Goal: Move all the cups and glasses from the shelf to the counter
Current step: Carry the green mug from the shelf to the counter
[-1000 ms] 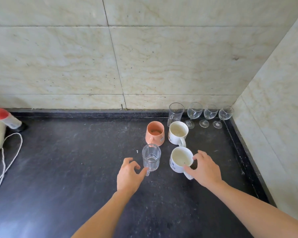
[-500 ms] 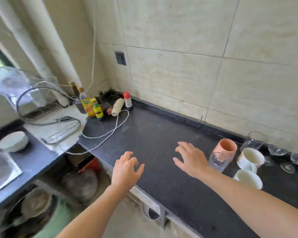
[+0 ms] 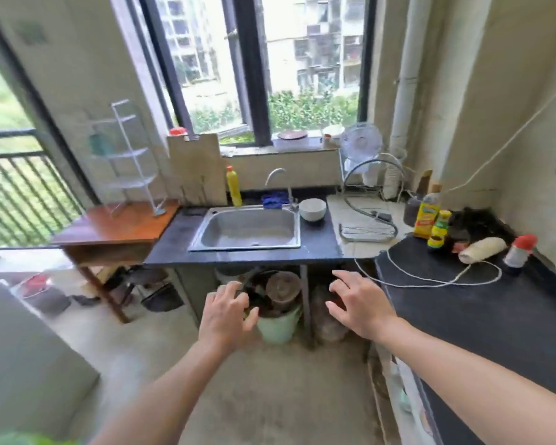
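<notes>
Clearly both hands were empty — left hand (image 3: 227, 316) and right hand (image 3: 358, 305) hovered with fingers spread. No cups showed on the white wire shelf (image 3: 126, 155) or the dark bench (image 3: 495, 316). Glasses likely handle light, slippery, breakable — best gripped round the body.

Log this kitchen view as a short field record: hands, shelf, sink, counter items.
left hand: open, empty, fingers spread, in the air
right hand: open, empty, at the edge of the dark counter
wire shelf: on the wooden table; one teal item on it, blurred
sink: empty basin, white bowl beside it
counter items: sauce bottles, twine roll, red-capped shaker
</notes>
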`<action>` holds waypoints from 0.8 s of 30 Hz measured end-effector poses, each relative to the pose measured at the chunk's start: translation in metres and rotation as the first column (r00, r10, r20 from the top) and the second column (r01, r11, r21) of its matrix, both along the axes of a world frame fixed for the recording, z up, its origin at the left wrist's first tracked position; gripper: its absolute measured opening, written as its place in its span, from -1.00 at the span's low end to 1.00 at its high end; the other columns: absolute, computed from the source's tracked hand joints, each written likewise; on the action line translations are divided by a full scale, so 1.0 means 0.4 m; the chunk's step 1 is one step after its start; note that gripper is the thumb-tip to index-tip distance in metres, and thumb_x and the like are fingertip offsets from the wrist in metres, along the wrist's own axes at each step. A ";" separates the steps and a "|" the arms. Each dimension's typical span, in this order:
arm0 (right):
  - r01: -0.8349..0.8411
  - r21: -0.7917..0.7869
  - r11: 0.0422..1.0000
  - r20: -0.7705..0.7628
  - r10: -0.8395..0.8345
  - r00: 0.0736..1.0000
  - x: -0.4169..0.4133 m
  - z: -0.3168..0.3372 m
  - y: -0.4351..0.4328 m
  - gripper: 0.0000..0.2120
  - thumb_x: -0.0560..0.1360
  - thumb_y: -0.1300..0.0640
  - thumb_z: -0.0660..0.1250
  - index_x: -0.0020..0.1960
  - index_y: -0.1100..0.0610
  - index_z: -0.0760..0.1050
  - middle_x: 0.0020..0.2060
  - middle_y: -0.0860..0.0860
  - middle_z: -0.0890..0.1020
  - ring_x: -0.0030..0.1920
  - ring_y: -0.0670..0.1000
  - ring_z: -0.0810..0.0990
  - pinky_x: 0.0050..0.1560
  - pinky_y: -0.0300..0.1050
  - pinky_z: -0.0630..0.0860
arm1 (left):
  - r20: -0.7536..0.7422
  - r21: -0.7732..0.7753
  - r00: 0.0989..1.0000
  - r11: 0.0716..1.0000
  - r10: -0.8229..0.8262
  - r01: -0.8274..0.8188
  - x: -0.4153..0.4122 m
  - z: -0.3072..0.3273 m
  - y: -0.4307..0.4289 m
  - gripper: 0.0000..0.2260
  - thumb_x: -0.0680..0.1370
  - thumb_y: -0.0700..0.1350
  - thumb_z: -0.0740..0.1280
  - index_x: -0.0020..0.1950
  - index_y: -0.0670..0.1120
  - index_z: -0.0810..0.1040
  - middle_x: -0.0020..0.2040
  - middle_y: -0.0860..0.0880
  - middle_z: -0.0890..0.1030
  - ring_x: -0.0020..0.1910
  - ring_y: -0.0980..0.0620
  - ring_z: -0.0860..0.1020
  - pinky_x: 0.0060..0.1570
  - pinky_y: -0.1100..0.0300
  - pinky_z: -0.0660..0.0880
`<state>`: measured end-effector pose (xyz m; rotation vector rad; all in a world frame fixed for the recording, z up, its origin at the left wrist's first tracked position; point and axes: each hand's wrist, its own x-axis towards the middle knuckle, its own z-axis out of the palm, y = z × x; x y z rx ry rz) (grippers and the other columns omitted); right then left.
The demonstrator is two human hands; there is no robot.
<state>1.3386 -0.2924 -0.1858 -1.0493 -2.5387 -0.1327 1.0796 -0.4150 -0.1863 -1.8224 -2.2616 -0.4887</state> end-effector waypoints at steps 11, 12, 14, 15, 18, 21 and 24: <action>-0.526 0.012 0.851 0.033 0.525 0.850 -0.527 -0.009 -0.244 -0.71 0.31 -0.05 0.47 -0.09 0.11 0.56 0.11 0.13 0.61 0.04 0.15 0.61 -0.06 0.05 0.58 | 0.024 -0.007 0.846 0.847 0.532 -0.532 -0.266 0.013 -0.507 -0.80 0.38 0.06 0.36 -0.24 -0.07 0.57 0.12 -0.15 0.57 0.04 -0.18 0.54 0.02 -0.01 0.43; -0.547 0.021 0.837 0.029 0.546 0.837 -0.577 -0.004 -0.268 -0.71 0.31 -0.05 0.47 -0.08 0.11 0.56 0.11 0.13 0.61 0.04 0.15 0.61 -0.07 0.06 0.58 | 0.008 -0.009 0.831 0.831 0.557 -0.557 -0.300 0.019 -0.540 -0.80 0.37 0.07 0.35 -0.26 -0.07 0.55 0.10 -0.13 0.57 0.00 -0.17 0.55 -0.01 0.00 0.43; -0.575 0.037 0.817 0.010 0.575 0.818 -0.679 0.010 -0.310 -0.69 0.31 -0.05 0.46 -0.06 0.12 0.56 0.12 0.13 0.61 0.04 0.16 0.61 -0.06 0.05 0.58 | -0.027 0.008 0.804 0.804 0.595 -0.595 -0.373 0.038 -0.594 -0.80 0.35 0.06 0.37 -0.28 -0.07 0.55 0.07 -0.12 0.58 -0.05 -0.17 0.56 -0.05 0.00 0.45; -0.583 0.044 0.811 -0.007 0.584 0.812 -0.732 0.017 -0.328 -0.69 0.32 -0.06 0.45 -0.04 0.12 0.57 0.13 0.13 0.61 0.06 0.16 0.60 -0.05 0.05 0.57 | -0.041 0.018 0.792 0.793 0.609 -0.609 -0.411 0.050 -0.616 -0.80 0.35 0.05 0.40 -0.28 -0.08 0.56 0.06 -0.13 0.59 -0.06 -0.17 0.57 -0.05 0.00 0.46; -0.593 0.064 0.803 -0.058 0.596 0.801 -0.886 0.046 -0.366 -0.67 0.36 -0.07 0.39 0.03 0.11 0.57 0.19 0.11 0.58 0.12 0.14 0.57 0.02 0.05 0.54 | -0.086 0.048 0.770 0.775 0.632 -0.630 -0.530 0.090 -0.666 -0.80 0.32 0.01 0.47 -0.30 -0.10 0.56 -0.02 -0.13 0.60 -0.11 -0.17 0.57 -0.10 0.00 0.48; -0.593 0.062 0.803 -0.106 0.596 0.796 -1.017 0.070 -0.396 -0.66 0.39 -0.08 0.37 0.06 0.11 0.56 0.22 0.10 0.56 0.16 0.13 0.55 0.06 0.04 0.52 | -0.123 0.054 0.766 0.775 0.631 -0.630 -0.649 0.120 -0.695 -0.80 0.33 0.03 0.44 -0.29 -0.09 0.57 -0.04 -0.11 0.58 -0.11 -0.14 0.56 -0.13 0.00 0.47; -0.577 0.056 0.815 -0.133 0.579 0.804 -1.125 0.082 -0.416 -0.68 0.41 -0.08 0.37 0.04 0.11 0.56 0.21 0.10 0.56 0.14 0.12 0.56 0.05 0.03 0.53 | -0.126 0.056 0.772 0.781 0.623 -0.622 -0.761 0.133 -0.698 -0.80 0.36 0.03 0.41 -0.26 -0.09 0.58 -0.01 -0.10 0.57 -0.08 -0.14 0.54 -0.11 -0.01 0.46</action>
